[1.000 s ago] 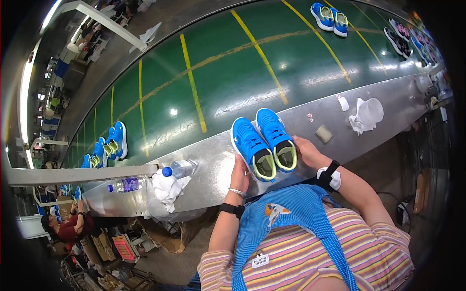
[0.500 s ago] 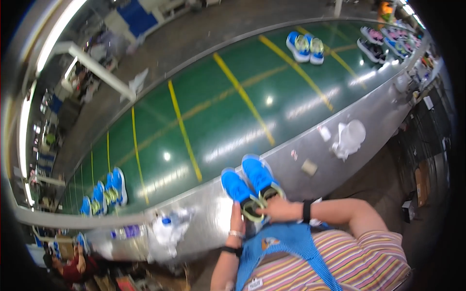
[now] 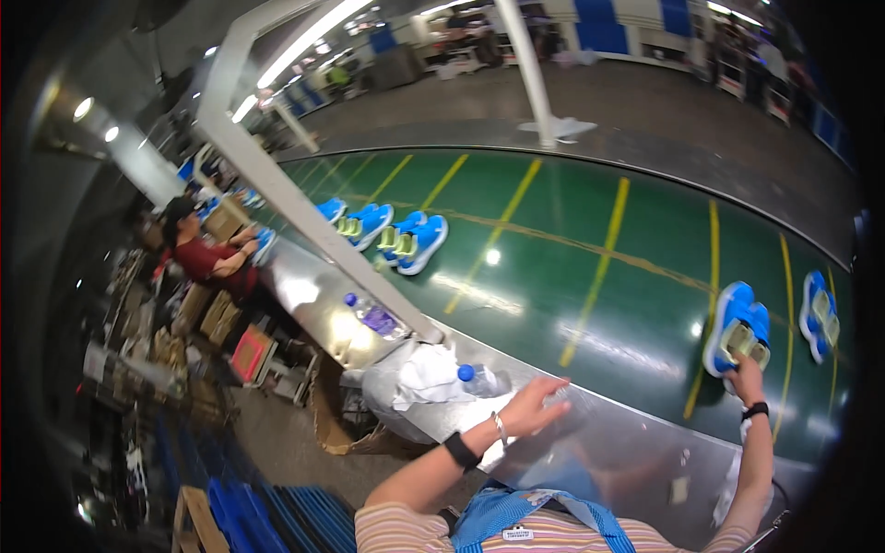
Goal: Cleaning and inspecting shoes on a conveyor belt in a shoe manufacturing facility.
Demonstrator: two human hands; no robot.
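A pair of blue sneakers (image 3: 735, 309) with yellow-green collars is at the right over the green conveyor belt (image 3: 544, 267). My right hand (image 3: 745, 374) grips the pair at the heel end, its arm stretched out; some fingers are hidden in the shoe openings. My left hand (image 3: 533, 408) holds nothing, its fingers extended and slightly apart over the metal ledge (image 3: 590, 442) at the belt's near side. Beside it lies a clear bottle (image 3: 485, 380) with a blue cap.
More blue sneakers (image 3: 422, 245) sit on the belt at left, and another pair (image 3: 817, 317) at far right. A white post (image 3: 318, 217) slants across the ledge. White cloth (image 3: 426, 373) and a purple-labelled bottle (image 3: 372, 316) lie near its foot. A person in red (image 3: 214, 263) works further left.
The sneakers have gone from the ledge in front of me to the belt at right, in my right hand. My left hand has let go of them. The view has swung left.
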